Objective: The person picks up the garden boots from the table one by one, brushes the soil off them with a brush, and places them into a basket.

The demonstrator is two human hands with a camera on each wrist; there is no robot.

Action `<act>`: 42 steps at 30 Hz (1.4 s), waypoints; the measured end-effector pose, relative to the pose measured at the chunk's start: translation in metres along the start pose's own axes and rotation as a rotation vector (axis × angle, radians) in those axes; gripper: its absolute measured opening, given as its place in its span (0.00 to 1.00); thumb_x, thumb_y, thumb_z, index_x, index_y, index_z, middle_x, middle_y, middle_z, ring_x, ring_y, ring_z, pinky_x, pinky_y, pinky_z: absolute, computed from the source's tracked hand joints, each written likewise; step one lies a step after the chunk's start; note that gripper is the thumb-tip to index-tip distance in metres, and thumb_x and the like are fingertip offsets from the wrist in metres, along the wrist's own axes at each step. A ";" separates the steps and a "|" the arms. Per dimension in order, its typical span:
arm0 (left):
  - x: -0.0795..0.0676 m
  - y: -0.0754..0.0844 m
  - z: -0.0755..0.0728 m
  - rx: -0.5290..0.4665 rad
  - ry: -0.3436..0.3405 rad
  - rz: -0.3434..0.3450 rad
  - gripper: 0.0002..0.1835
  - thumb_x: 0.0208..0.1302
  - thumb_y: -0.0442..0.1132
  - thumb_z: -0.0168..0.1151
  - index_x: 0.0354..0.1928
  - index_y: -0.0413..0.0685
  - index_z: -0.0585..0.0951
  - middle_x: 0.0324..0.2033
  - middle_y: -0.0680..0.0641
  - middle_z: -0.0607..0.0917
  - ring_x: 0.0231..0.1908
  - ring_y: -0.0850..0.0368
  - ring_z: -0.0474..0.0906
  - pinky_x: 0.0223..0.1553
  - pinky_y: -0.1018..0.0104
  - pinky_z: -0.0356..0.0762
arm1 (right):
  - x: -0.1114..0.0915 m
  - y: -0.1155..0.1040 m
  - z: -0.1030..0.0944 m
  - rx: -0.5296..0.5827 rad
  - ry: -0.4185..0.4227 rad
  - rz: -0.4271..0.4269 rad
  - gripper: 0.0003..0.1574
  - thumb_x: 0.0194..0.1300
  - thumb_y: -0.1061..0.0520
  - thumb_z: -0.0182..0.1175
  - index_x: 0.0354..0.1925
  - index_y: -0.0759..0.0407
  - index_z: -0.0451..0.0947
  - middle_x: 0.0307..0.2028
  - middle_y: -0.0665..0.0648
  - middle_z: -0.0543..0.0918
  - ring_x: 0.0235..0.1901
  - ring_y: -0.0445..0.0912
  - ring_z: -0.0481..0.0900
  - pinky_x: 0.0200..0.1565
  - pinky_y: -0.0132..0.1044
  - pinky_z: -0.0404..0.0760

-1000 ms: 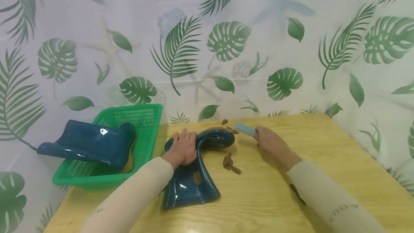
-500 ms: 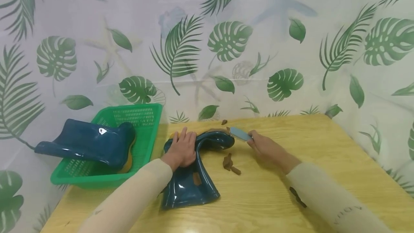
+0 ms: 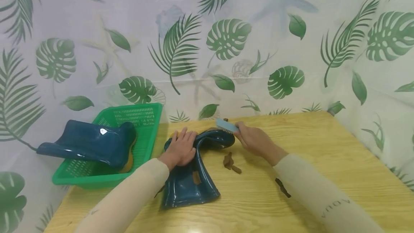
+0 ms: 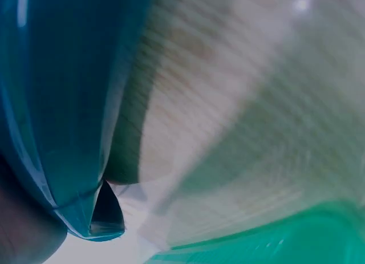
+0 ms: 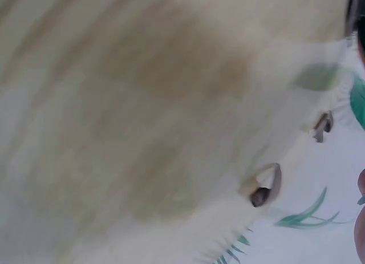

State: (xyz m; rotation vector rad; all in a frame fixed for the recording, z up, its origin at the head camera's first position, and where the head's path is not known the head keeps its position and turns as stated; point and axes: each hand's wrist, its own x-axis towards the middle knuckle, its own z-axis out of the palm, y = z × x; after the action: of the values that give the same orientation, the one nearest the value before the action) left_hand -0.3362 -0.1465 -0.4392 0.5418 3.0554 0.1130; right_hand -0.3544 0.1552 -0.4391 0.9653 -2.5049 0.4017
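A glossy dark blue rubber boot (image 3: 187,190) lies on its side on the wooden table (image 3: 310,143), its foot part pointing right. My left hand (image 3: 179,150) rests on it near the ankle, fingers laid out straight over the surface. In the left wrist view, the blue boot (image 4: 63,93) fills the left side. My right hand (image 3: 255,139) grips a light blue brush (image 3: 226,125), whose pale bristles lie at the edge of the boot's toe. A brown patch (image 3: 196,177) shows on the boot's shaft.
At the left stands a green plastic basket (image 3: 106,181) with a second blue boot (image 3: 90,141) in it, its shaft sticking out over the rim. Brown scraps (image 3: 228,161) lie beside the toe, and a dark piece (image 3: 283,187) lies near the right forearm. A leaf-patterned sheet (image 3: 194,46) hangs behind.
My right hand has moved left with the brush, from just off the toe to over the boot's far edge. The left hand and the boot stay in place.
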 end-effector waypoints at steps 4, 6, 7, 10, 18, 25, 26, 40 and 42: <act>0.004 -0.002 0.001 -0.224 0.061 -0.003 0.29 0.77 0.49 0.31 0.74 0.48 0.64 0.74 0.45 0.65 0.78 0.44 0.45 0.75 0.39 0.35 | -0.001 0.005 -0.008 -0.042 -0.044 0.011 0.16 0.77 0.54 0.51 0.53 0.65 0.69 0.24 0.52 0.74 0.17 0.42 0.65 0.22 0.38 0.70; 0.006 -0.002 0.003 -0.232 0.069 -0.004 0.31 0.79 0.55 0.27 0.73 0.48 0.65 0.73 0.45 0.66 0.78 0.44 0.46 0.75 0.38 0.35 | -0.007 0.011 -0.013 -0.046 -0.047 0.024 0.16 0.77 0.54 0.51 0.54 0.65 0.69 0.23 0.51 0.73 0.17 0.41 0.65 0.22 0.37 0.69; 0.007 -0.002 0.003 -0.203 0.064 -0.008 0.33 0.79 0.58 0.25 0.74 0.49 0.64 0.74 0.46 0.65 0.78 0.44 0.46 0.75 0.38 0.36 | -0.010 0.014 -0.015 -0.045 -0.045 0.029 0.15 0.77 0.55 0.51 0.53 0.65 0.69 0.23 0.50 0.72 0.16 0.41 0.64 0.22 0.37 0.68; 0.008 -0.002 0.005 -0.088 0.043 -0.014 0.37 0.78 0.64 0.23 0.76 0.51 0.60 0.75 0.47 0.62 0.78 0.46 0.44 0.75 0.39 0.37 | -0.017 0.023 -0.021 -0.064 -0.029 0.024 0.14 0.76 0.56 0.53 0.52 0.65 0.70 0.22 0.49 0.71 0.15 0.40 0.63 0.21 0.36 0.68; 0.006 -0.003 0.006 -0.034 0.049 -0.012 0.35 0.78 0.63 0.26 0.76 0.50 0.58 0.76 0.46 0.60 0.79 0.45 0.42 0.75 0.40 0.36 | -0.005 0.013 -0.013 -0.139 -0.012 -0.045 0.14 0.75 0.53 0.55 0.50 0.62 0.70 0.22 0.49 0.72 0.16 0.41 0.64 0.20 0.38 0.69; 0.006 -0.005 0.008 0.009 0.056 -0.020 0.36 0.77 0.64 0.26 0.75 0.50 0.59 0.75 0.46 0.62 0.79 0.45 0.42 0.75 0.39 0.38 | 0.001 0.011 -0.004 -0.134 0.076 -0.069 0.15 0.74 0.54 0.55 0.49 0.65 0.71 0.23 0.53 0.76 0.16 0.41 0.65 0.20 0.38 0.70; 0.006 -0.004 0.008 0.010 0.057 -0.017 0.37 0.77 0.65 0.26 0.75 0.49 0.59 0.75 0.46 0.62 0.79 0.45 0.43 0.75 0.39 0.38 | -0.004 0.016 -0.006 -0.130 0.082 -0.067 0.15 0.73 0.55 0.57 0.49 0.65 0.72 0.23 0.53 0.76 0.16 0.41 0.65 0.20 0.38 0.70; 0.007 -0.002 0.008 0.027 0.083 -0.015 0.36 0.77 0.65 0.26 0.75 0.50 0.58 0.75 0.46 0.61 0.79 0.46 0.42 0.75 0.40 0.37 | 0.004 0.017 -0.004 -0.134 0.172 -0.146 0.20 0.79 0.47 0.47 0.46 0.64 0.72 0.20 0.50 0.72 0.15 0.40 0.62 0.18 0.36 0.67; 0.006 -0.001 0.010 0.027 0.077 -0.014 0.36 0.77 0.65 0.26 0.75 0.50 0.58 0.75 0.46 0.61 0.79 0.46 0.41 0.75 0.40 0.37 | -0.003 0.023 -0.006 -0.138 0.177 -0.142 0.26 0.81 0.43 0.41 0.46 0.64 0.72 0.20 0.50 0.72 0.15 0.39 0.61 0.18 0.35 0.66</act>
State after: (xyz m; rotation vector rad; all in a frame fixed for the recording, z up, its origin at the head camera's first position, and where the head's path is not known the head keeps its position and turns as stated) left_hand -0.3421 -0.1450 -0.4490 0.5291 3.1391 0.0939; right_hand -0.3668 0.1758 -0.4374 0.9996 -2.2573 0.2543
